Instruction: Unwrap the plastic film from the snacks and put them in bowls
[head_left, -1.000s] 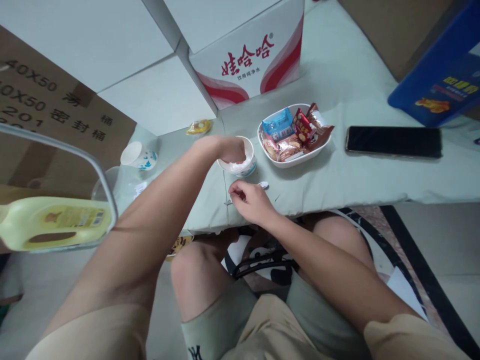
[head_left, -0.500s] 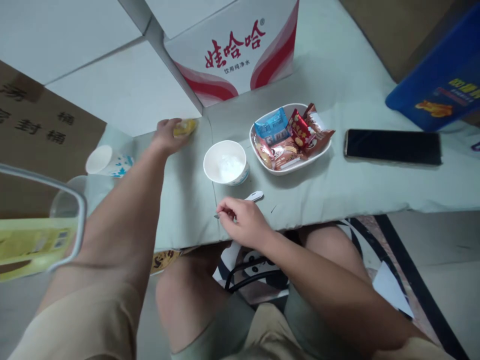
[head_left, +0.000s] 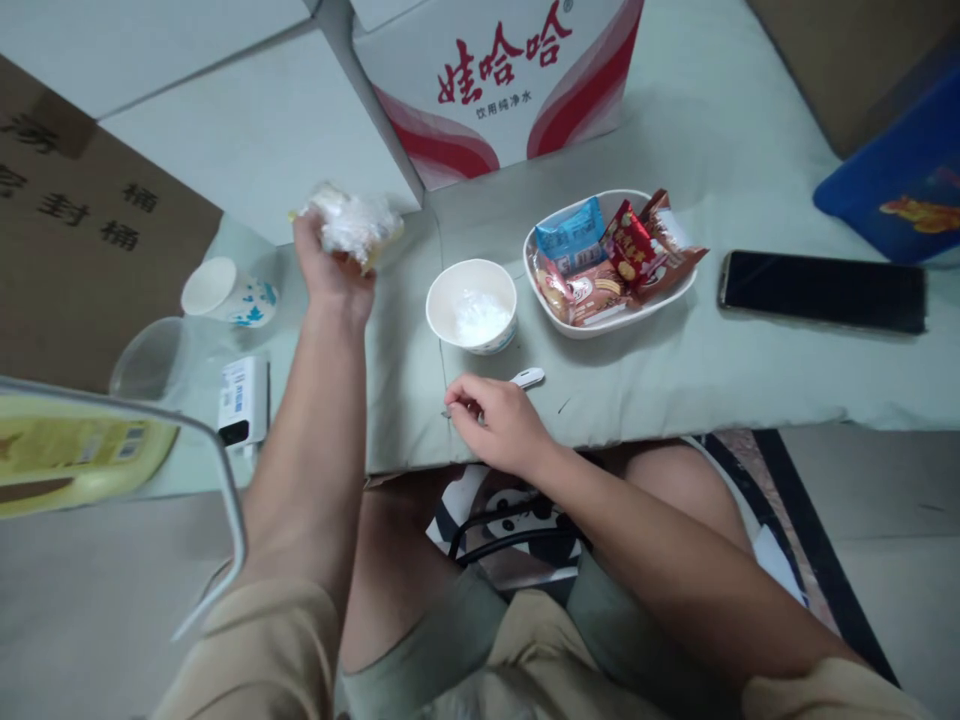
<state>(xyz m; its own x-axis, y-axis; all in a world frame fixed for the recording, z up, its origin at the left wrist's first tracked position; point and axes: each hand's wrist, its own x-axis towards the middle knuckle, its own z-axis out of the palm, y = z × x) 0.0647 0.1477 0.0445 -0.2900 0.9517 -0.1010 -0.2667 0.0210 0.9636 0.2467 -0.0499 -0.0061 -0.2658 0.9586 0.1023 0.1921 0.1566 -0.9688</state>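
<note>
My left hand (head_left: 330, 255) is raised over the far left of the table, closed around a crinkled clear plastic bag (head_left: 356, 225) with some yellow showing in it. Low at the table's front edge rests my right hand (head_left: 499, 425), its fingers curled over a slim white-handled tool (head_left: 529, 377). A small dark tip pokes out past those fingertips, and the middle of the tool is hidden. Between the hands stands a paper bowl (head_left: 435, 315) with white, clumpy contents. Right of it is a white dish (head_left: 600, 322) of wrapped snacks.
A paper cup (head_left: 217, 290), a clear round lid (head_left: 150, 360) and a small white box-like device (head_left: 251, 400) are at the left. A black phone (head_left: 821, 290) lies at the right. White cartons (head_left: 262, 130) and a printed carton (head_left: 510, 130) line the back.
My left hand has lifted from the table beside the carton, bringing up the plastic bag. My right hand stays in place. The view has shifted somewhat.
</note>
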